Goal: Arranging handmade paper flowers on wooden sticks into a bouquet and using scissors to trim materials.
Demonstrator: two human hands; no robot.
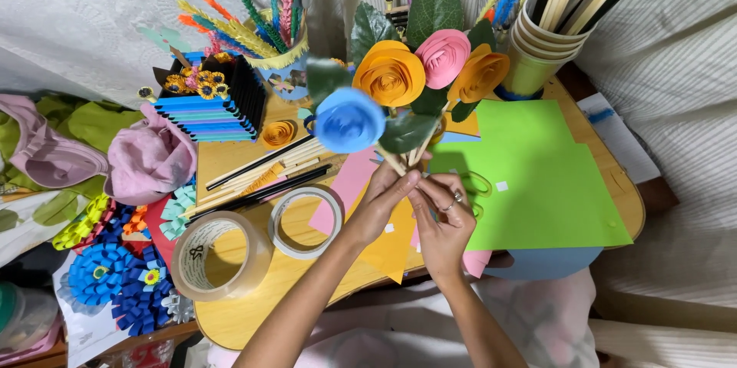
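So, just the one head view: the person's left hand [388,195] and right hand [444,218] are both pinched around the gathered stick stems [405,155] of a paper flower bouquet [407,84], held up over the middle of the wooden table [230,314]. Four rolled blooms are already done and bunched together: one blue, two orange, one pink, with green leaves tucked in behind. The stems look loose, nothing visibly wrapped around them, so binding seems to be what's left, though the fingers hide that spot.

Around it the table is packed. Two tape rolls [265,237] sit near left, spare sticks [261,176] lie just beyond them, and a green paper sheet [537,176] covers the right side, with pink and orange sheets under the hands. Far left there's a stack of blue paper strips [207,115], far right a stack of paper cups [537,46] holding long sticks. White fabric surrounds everything, with more finished paper flowers [115,276] off the left edge.
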